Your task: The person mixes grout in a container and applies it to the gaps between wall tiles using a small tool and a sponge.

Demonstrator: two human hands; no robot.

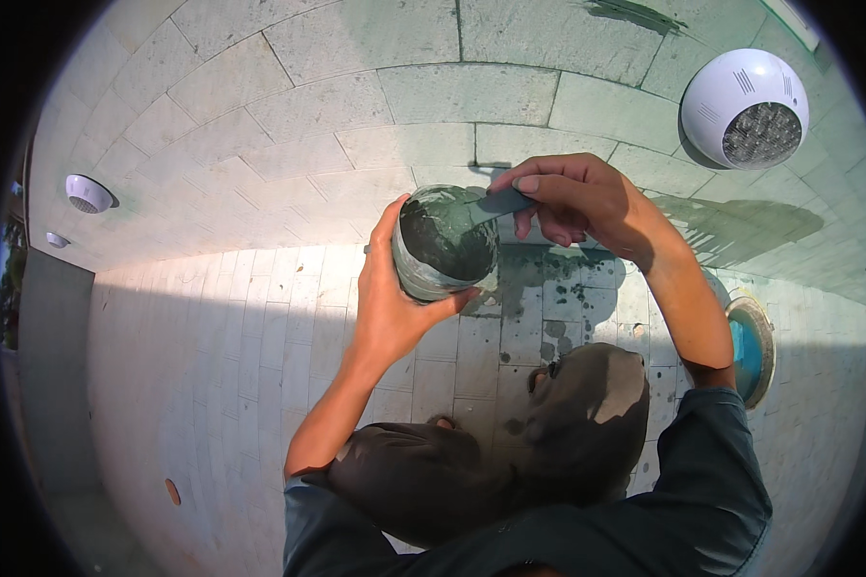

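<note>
My left hand [390,313] wraps around a round pot [421,279] with a smeared wall and holds it up in front of the tiled wall. Dark green-grey paste [441,231] coats the inside of the pot. From the right, my right hand [587,197] grips a flat grey scraper [500,204] between thumb and fingers. The scraper's far end reaches over the rim into the pot, at the paste. How deep it goes I cannot tell.
White domed fixtures [746,111] stick out from the wall [419,96], at upper right and far left. A wet green smear [741,231] marks the wall. Dark spatters [556,330] dot the tiled floor. Beside my right arm stands a round tub [752,351], blue inside.
</note>
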